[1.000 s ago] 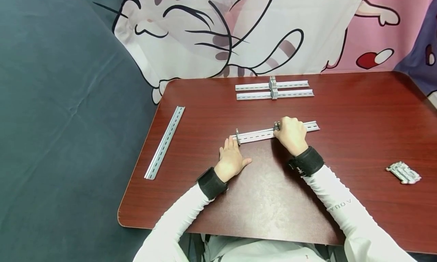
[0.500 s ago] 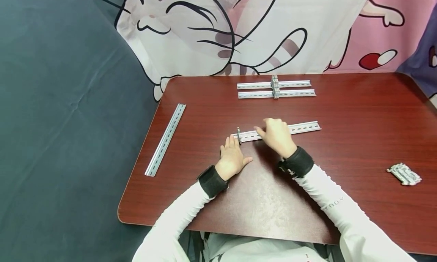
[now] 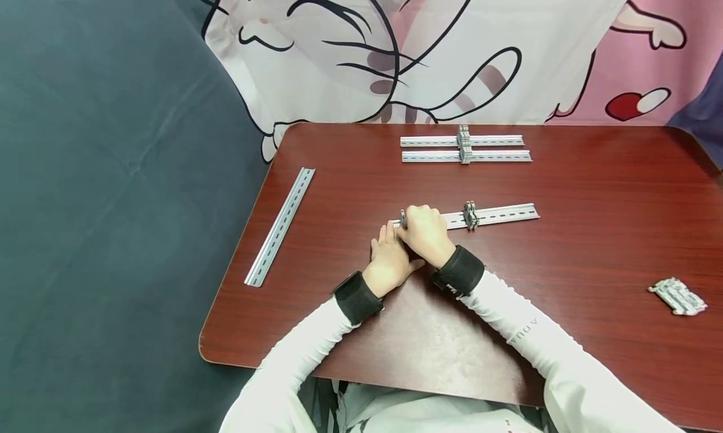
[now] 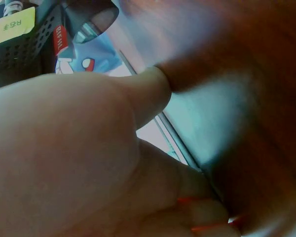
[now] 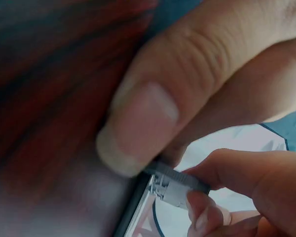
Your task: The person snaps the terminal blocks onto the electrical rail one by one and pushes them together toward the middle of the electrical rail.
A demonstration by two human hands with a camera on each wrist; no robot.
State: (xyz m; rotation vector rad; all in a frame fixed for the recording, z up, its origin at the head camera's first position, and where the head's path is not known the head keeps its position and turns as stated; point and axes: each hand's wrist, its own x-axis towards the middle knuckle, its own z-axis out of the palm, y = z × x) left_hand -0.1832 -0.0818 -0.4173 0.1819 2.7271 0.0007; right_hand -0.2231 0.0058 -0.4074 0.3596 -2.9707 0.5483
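A slotted metal DIN rail lies across the middle of the table. My left hand has its fingers straight, their tips at the rail's left end. Just beside it, my right hand pinches a thin grey terminal block near that same end; in the head view the hand mostly covers this block. In the right wrist view my thumb lies against one side of it, and curled fingers show on the other. Farther right along the rail stands another group of grey terminal blocks, untouched.
Two parallel rails joined by a row of blocks lie at the table's back. A bare rail lies slanted on the left. A small pile of pale blocks sits on the right. A patterned cloth hangs behind the table.
My right hand has left the blocks at mid-rail and moved left to the block at the rail's left end. My left hand keeps its place on the rail.
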